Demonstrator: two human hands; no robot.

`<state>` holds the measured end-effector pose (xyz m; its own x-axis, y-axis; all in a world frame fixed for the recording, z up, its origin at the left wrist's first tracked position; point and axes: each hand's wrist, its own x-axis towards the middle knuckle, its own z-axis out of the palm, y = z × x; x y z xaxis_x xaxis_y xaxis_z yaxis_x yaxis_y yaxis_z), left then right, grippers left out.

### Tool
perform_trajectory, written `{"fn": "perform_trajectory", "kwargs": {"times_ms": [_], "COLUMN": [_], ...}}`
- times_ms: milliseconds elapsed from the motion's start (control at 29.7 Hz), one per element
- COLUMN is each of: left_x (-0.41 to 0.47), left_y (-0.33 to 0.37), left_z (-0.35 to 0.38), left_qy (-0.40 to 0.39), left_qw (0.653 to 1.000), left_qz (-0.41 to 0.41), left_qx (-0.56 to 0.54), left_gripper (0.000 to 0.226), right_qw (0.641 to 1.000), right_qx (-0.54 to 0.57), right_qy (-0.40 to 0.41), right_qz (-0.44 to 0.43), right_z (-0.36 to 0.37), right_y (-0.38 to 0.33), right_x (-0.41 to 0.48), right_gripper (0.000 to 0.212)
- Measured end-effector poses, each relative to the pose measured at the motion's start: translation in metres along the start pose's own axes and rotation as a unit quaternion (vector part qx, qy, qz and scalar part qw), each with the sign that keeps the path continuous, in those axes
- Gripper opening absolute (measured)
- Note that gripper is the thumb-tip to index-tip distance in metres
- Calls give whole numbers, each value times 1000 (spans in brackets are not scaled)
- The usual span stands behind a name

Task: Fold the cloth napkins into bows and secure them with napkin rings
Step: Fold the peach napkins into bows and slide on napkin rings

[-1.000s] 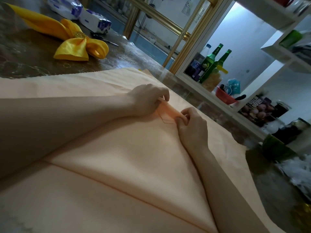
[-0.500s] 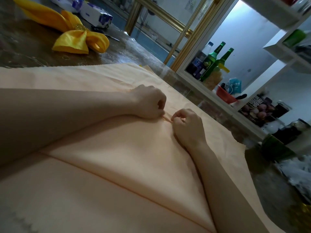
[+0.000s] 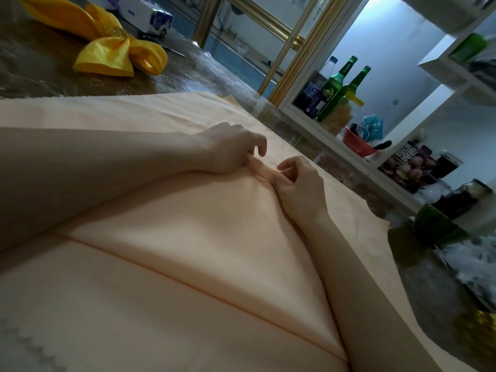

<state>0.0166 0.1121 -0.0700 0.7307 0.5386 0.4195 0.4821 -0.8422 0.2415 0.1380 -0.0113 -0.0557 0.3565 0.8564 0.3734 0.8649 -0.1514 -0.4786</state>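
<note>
- Head view: the left hand [image 3: 230,150] rests its heel on the pale peach cloth napkin [image 3: 188,237]. Its thumb and a finger pinch the small puckered tip of the folded-over corner [image 3: 259,170], and the forefinger is crooked and lifted clear.
- The right hand [image 3: 298,183] sits just across that tip and pinches the same pucker from the other side, fingers curled in.
- The peach napkin lies spread flat on the dark glossy table [image 3: 40,68]. One corner is turned in toward its middle as a triangle, a straight crease runs across its near part, and both forearms lie on it.
- Risk, as I judge it: the pucker is small and the cloth looks smooth, so the tip may slip from either pinch and the fold spring open.
- Risk: the two hands could pull unevenly and drag the tip off the napkin's centre line, leaving the bow lopsided.
- Risk: the forearms weigh on the cloth, so any tug may wrinkle the layer beneath rather than move it.
- Beyond the napkin's far left edge, well apart from it, lies a finished yellow satin napkin bow [image 3: 118,53] cinched by a gold napkin ring [image 3: 118,32], the only ring I can see.
- Farther beyond the napkin sits a white and blue tissue pack [image 3: 150,16].
- Off the napkin's right edge stands a white shelf unit [image 3: 445,73] with green glass bottles [image 3: 336,85] and a red bowl [image 3: 357,143].
- Nothing stands between the hands and the tip; only the forearms hamper the cloth.
</note>
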Motion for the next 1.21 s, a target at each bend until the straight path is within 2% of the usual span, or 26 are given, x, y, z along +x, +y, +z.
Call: {"fn": "perform_trajectory", "kwargs": {"times_ms": [135,236,337,404,472,539,607,674,809,876,1011,1213], "left_x": [1,-4,-8,-12,-17,-20,-21,-21,-15,-13,-21,-32], "left_y": [-3,2,13,21,24,24,24,27,26,19,6,12], "left_z": [5,0,-9,-16,-18,-14,-9,-9,-18,-19,-21,-32], "left_qy": [24,30,32,18,-16,-67,-121,-172,-243,-225,-124,-43], "left_qw": [1000,998,995,996,998,997,991,982,965,971,982,992], "left_qz": [-6,0,17,23,10,-20,-53,-75,-76,-82,-106,-66], "left_qx": [-5,57,94,82,65,23,1,16,57,17,-96,-94], "left_gripper": [24,13,21,26,22,19,39,54,48,46,37,15], "right_qw": [996,990,995,998,997,995,990,976,959,965,989,997], "right_qx": [-74,-114,-78,-49,-70,-91,-85,-110,-140,-140,-63,-8], "right_qy": [19,11,-3,17,15,-24,-110,-188,-239,-217,-130,-74], "right_qz": [-40,-79,-54,-28,-18,-20,-18,3,54,56,38,18], "right_z": [4,4,5,6,6,6,7,8,2,0,-2,-8], "right_y": [-5,-9,-8,-4,-4,-3,-3,-4,-2,0,0,-6], "right_x": [-2,-5,-6,-3,-2,-3,-3,-2,0,-1,-4,-7], "right_gripper": [13,19,9,21,26,21,41,51,54,50,35,1]}}
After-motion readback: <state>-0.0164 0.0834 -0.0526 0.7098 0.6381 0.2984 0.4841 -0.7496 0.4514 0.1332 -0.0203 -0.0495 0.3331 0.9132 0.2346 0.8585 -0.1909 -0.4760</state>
